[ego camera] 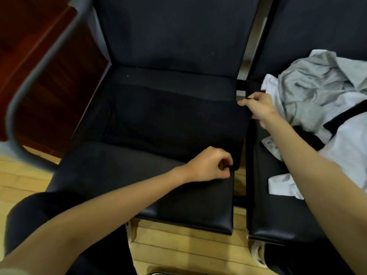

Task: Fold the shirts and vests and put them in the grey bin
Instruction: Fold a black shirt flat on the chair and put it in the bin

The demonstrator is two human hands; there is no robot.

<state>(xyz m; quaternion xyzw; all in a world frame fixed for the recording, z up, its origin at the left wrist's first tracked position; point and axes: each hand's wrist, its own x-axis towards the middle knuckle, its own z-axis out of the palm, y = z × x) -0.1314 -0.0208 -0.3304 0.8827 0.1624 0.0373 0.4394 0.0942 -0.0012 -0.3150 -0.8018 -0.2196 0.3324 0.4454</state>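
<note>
On chair seat (119, 175) | both hands (left (210, 165), right (258, 106)) pinch black garment (168, 124) corners

Flat black cloth garment (170, 120) on black padded leather chair seat (139, 185), near tone on tone. At 3 o'clock: crumpled pale grey shirt (309, 84) over white garment with black band (341, 120). Pale yellow wooden plank floor (178, 249) at 6; dark red-brown wooden panel (39, 62) at 10.

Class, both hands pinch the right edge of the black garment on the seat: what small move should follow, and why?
Probably carry that edge leftward to fold it over. The left hand and right hand each pinch a right-side corner of the black garment, which lies flat on the chair seat.
</note>
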